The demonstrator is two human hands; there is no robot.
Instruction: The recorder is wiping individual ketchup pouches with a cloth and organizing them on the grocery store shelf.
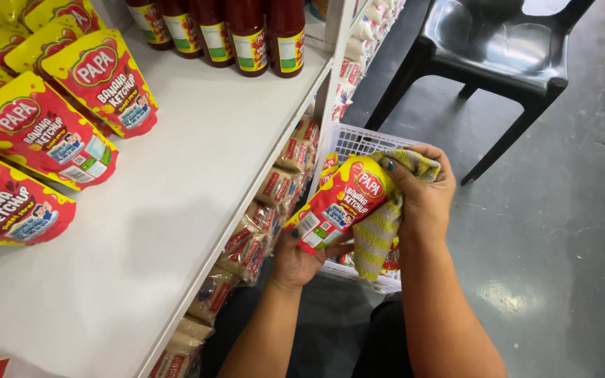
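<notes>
White shelf (176, 175), part stocked with matching pouches (43, 133); beside it, over a white basket (358, 140), left hand (295, 259) fingers grasp a red-and-yellow sauce pouch (341, 199) from below, right hand (421, 196) fingers clench a striped cloth (379, 231) against it: wiping underway, likeliest next need a free shelf spot.

Both forearms are bare, no sleeves showing. The right hand (425, 199) has dark, perhaps teal, nail polish; dark trousers below.

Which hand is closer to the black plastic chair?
The right hand. It holds a yellow-grey striped cloth against the red and yellow ketchup pouch, just below the black plastic chair. The left hand grips the pouch's bottom, lower and farther from the chair.
</notes>
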